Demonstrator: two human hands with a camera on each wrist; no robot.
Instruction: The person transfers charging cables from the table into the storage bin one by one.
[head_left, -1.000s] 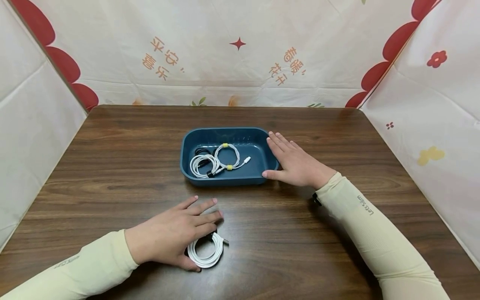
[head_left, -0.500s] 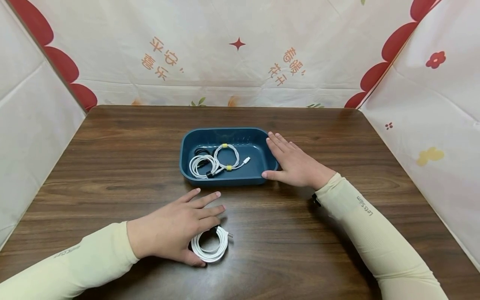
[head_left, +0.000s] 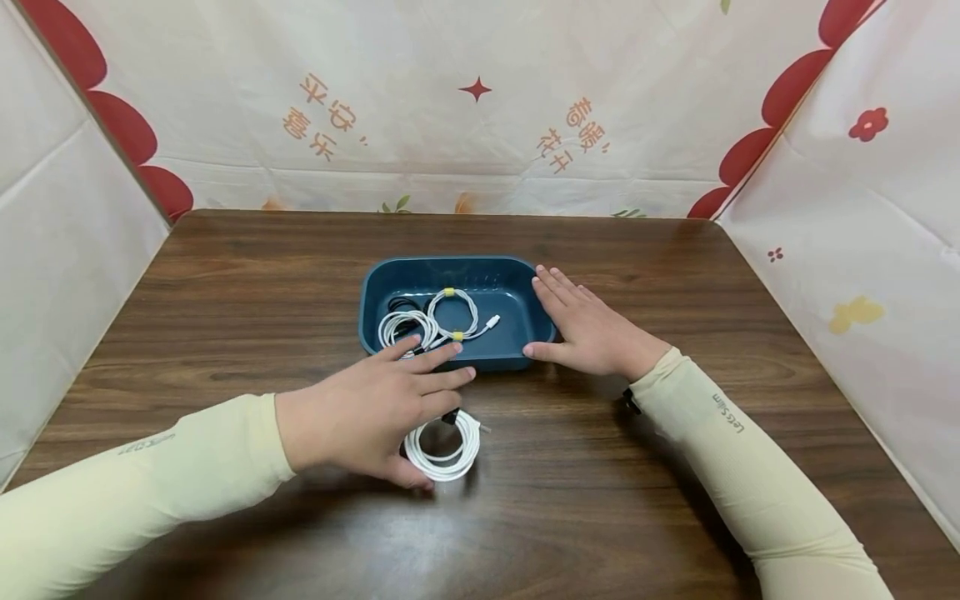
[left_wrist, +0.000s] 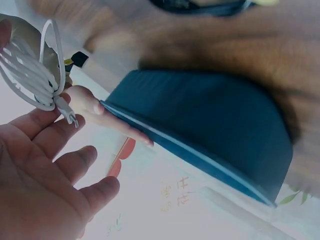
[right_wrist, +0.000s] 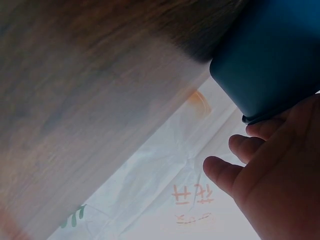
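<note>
My left hand (head_left: 363, 417) pinches a coiled white charging cable (head_left: 467, 450) between thumb and forefinger, the other fingers spread. In the left wrist view the cable's metal plug (left_wrist: 74, 120) sticks out past the fingers, and the coil is up off the table. Just beyond stands a blue plastic bin (head_left: 510, 287), the left fingertips overlapping its near rim. My right hand (head_left: 600, 333) rests with straight fingers on the bin's right end, thumb at the near corner. Inside the bin lie a white cable with yellow ties (head_left: 476, 312), another white coil (head_left: 386, 329) and a black cable (head_left: 405, 302).
The bin stands on a brown wood-grain table (head_left: 225, 292). White printed cloth (head_left: 420, 50) hangs behind the table and along both sides.
My left hand has moved forward and to the right, carrying the cable up from the table's front toward the bin. The right hand and the bin have stayed put.
</note>
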